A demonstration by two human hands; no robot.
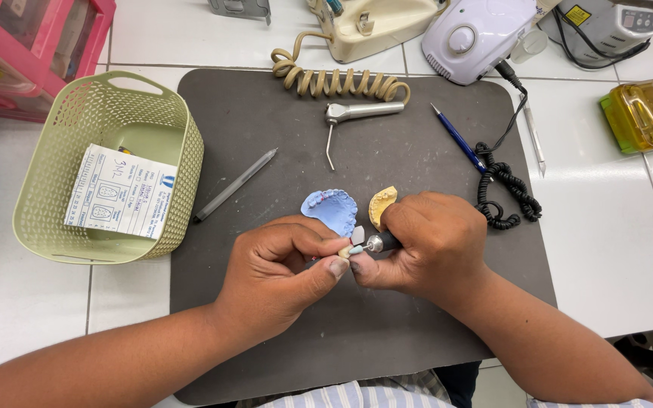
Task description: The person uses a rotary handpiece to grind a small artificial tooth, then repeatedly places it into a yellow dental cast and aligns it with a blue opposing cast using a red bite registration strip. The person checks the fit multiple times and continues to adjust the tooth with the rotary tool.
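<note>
Hands [357, 261] meet over dark mat [266, 136], white tiled counter [629, 227].

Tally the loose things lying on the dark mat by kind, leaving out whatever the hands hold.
On the dark mat, apart from what the left hand and right hand hold:
Dental casts: 2 (blue cast, yellow cast)
Pens: 2 (grey pen, blue pen)
Metal handpiece: 1
Total: 5

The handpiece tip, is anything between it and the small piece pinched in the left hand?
Nothing visible. The right hand holds the handpiece with its tip right at the small piece pinched in the left hand; the blue cast and yellow cast lie behind them.
</note>
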